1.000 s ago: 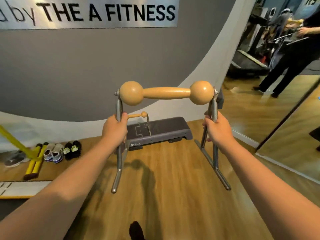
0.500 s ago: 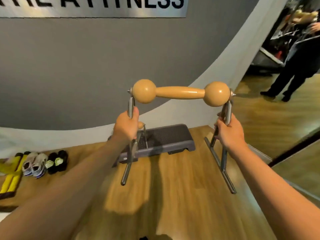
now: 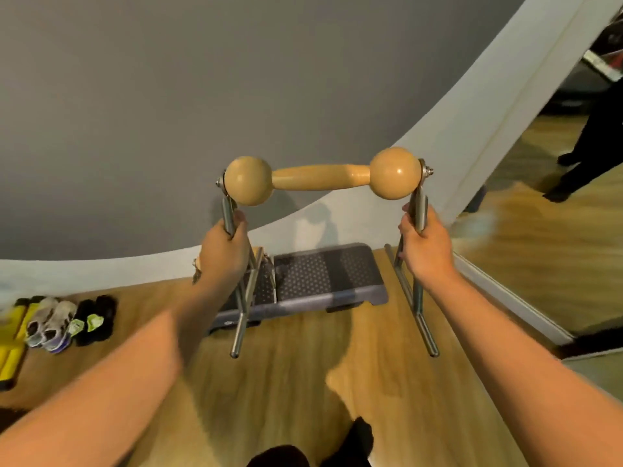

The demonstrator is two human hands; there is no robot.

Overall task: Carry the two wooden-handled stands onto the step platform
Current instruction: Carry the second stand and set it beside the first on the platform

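Observation:
I hold one wooden-handled stand (image 3: 322, 176) in the air in front of me: a pale wood bar with a ball at each end, on steel legs with floor rails. My left hand (image 3: 224, 252) is closed around its left upright and my right hand (image 3: 423, 246) around its right upright. Beyond it the dark grey step platform (image 3: 328, 276) lies on the wood floor against the wall. A second stand (image 3: 261, 271) rests on the platform's left half, mostly hidden behind my left hand; only its thin steel legs show.
Shoes (image 3: 50, 323) and yellow bars (image 3: 11, 342) lie on the floor at the left. A mirror wall (image 3: 539, 230) runs along the right, with a person's dark legs (image 3: 586, 153) in it. My feet (image 3: 357, 439) show at the bottom on the wood floor.
I have walked closer to the step platform, which now looks larger and sits just behind the carried stand. Both hands keep the same hold on the uprights.

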